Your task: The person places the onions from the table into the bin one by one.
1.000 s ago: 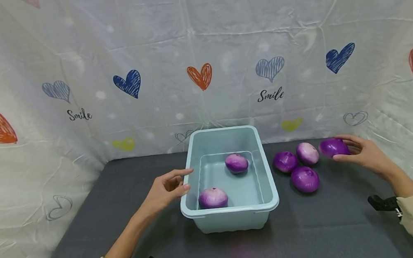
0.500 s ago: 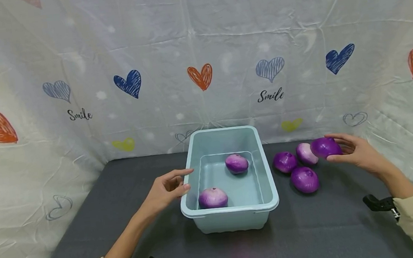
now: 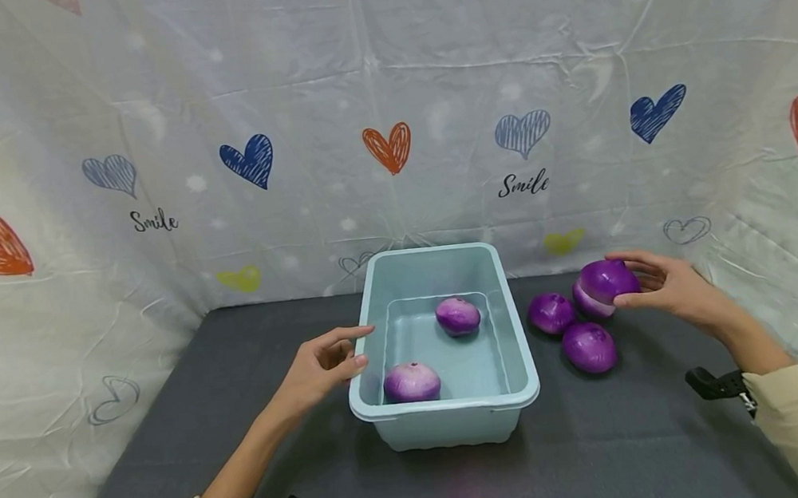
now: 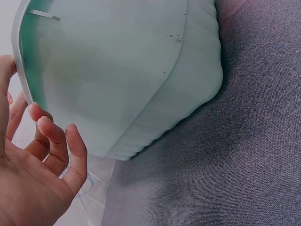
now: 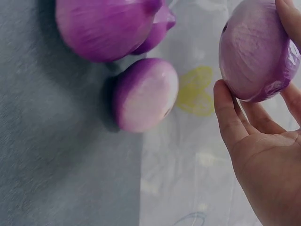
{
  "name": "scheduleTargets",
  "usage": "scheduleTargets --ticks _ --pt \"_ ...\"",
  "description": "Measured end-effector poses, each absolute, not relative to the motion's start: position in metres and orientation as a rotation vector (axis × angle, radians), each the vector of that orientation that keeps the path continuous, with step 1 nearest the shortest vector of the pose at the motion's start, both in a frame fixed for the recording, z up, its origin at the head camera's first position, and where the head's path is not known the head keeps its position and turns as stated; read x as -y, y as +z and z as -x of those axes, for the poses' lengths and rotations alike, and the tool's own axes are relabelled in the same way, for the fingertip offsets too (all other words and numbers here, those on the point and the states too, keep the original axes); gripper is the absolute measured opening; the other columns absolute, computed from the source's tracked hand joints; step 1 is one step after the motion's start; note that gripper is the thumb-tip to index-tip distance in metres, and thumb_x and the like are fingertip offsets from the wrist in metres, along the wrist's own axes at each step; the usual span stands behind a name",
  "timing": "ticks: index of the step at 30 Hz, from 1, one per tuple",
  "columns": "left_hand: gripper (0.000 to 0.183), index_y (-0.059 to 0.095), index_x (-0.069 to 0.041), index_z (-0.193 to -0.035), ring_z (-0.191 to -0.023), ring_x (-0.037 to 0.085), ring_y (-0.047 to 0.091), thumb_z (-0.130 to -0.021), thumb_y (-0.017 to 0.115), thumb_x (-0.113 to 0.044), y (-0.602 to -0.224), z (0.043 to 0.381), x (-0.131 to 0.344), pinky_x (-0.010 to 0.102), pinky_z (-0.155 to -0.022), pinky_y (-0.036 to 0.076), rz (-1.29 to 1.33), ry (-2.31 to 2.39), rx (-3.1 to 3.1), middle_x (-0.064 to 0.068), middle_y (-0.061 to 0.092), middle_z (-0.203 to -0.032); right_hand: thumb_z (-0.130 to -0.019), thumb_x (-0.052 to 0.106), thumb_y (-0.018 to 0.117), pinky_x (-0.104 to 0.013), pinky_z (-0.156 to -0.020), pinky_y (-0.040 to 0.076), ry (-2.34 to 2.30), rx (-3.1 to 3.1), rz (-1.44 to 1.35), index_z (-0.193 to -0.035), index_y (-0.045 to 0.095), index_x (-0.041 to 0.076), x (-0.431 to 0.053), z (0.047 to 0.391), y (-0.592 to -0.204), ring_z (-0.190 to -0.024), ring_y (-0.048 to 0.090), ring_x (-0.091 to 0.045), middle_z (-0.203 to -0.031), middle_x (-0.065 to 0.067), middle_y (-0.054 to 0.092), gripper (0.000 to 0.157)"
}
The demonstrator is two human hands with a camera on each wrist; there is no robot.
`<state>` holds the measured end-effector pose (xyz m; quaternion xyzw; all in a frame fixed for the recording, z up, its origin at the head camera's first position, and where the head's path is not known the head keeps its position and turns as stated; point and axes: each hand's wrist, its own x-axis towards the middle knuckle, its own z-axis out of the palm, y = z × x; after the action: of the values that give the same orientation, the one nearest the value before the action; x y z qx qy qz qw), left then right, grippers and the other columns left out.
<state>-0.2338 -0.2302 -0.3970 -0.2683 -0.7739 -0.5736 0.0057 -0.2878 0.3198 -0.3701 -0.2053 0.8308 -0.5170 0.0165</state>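
Now, held onion: your right hand (image 3: 670, 291) has a purple onion (image 3: 607, 279) lifted off the table, fingers over the top and thumb beneath, so it hangs above the far right group
Loose onions: three lie together on the dark table (image 3: 171, 431) toward its far right corner – a pale one (image 5: 146, 94) right under the held one, two darker ones (image 3: 551, 312) (image 3: 589, 346) beside it
Bin: the light blue bin (image 3: 520, 385) sits mid-table and holds two onions, one (image 3: 457, 315) at its far end, one (image 3: 412, 382) in its near left corner
Left hand: your left hand (image 3: 320, 365) hovers just beside the bin's left rim, fingers loosely curled, gripping nothing, seemingly ready to steady it
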Motion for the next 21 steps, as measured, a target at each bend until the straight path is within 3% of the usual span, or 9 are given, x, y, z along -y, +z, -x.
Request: scheduleTargets --ticks 2,4,13,21 --pt "0.043 0.060 -0.001 -0.141 -0.066 0.016 0.049 -0.099 0.067 -0.006 -0.397 0.234 0.230 0.033 -0.061 0.046 0.837 -1.794 2.424 0.023 0.048 -0.080 -0.094 0.012 0.076 -0.019 -0.094 0.044 -1.597 -2.580 0.632 -0.153 0.043 0.004 -0.316 0.290 -0.368 -0.138 0.038 -0.044 -0.150 -0.024 0.041 0.068" --pt "0.043 0.060 -0.002 -0.141 -0.066 0.016 0.049 -0.099 0.067 -0.007 -0.397 0.234 0.231 0.033 -0.061 0.046 0.833 -1.792 2.426 0.022 0.049 -0.079 -0.094 0.012 0.077 -0.020 -0.094 0.045 -1.608 -2.571 0.622 -0.152 0.045 0.006 -0.312 0.292 -0.365 -0.139 0.038 -0.043 -0.150 -0.022 0.041 0.067" --pt "0.044 0.059 -0.002 -0.141 -0.067 0.016 0.049 -0.099 0.068 -0.009 -0.396 0.234 0.230 0.032 -0.062 0.046 0.805 -1.794 2.446 0.022 0.048 -0.081 -0.093 0.007 0.076 -0.026 -0.091 0.050 -1.676 -2.501 0.734 -0.151 0.046 0.004 -0.292 0.299 -0.355 -0.124 0.054 -0.015 -0.149 -0.022 0.042 0.065" --pt "0.044 0.059 -0.001 -0.142 -0.068 0.017 0.049 -0.099 0.067 -0.009 -0.395 0.233 0.230 0.032 -0.063 0.046 0.802 -1.788 2.452 0.021 0.048 -0.080 -0.089 0.003 0.079 -0.026 -0.093 0.049 -1.690 -2.495 0.788 -0.148 0.050 0.004 -0.270 0.308 -0.344 -0.123 0.056 -0.022 -0.144 -0.017 0.049 0.066"
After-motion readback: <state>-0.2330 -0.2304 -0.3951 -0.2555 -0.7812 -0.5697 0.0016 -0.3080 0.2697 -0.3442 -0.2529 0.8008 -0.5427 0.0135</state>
